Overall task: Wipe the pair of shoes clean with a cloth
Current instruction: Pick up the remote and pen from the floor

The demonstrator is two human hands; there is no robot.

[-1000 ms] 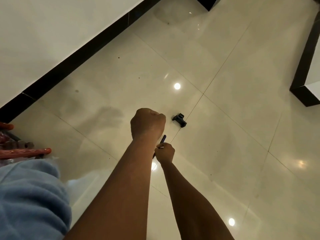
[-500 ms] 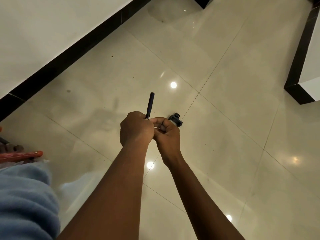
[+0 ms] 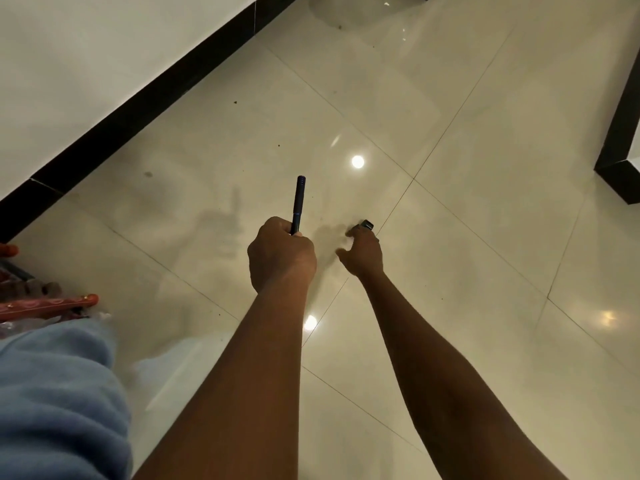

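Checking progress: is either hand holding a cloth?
No: the left hand grips a dark stick, the right hand reaches for a small black object.

Floor [image 3: 485,237]: large cream tiles, smooth, high gloss, lamp spots mirrored. Skirting [image 3: 138,109] along the floor's far-left edge: black, glossy. Wall [image 3: 86,57] above it: white, matt. Pen [image 3: 298,199] in left hand [image 3: 280,258]: dark blue, smooth, slight sheen. Blue fabric [image 3: 59,393], near-left corner: fleecy nap, matt. Red item [image 3: 52,304], left edge: shiny, plastic-looking.
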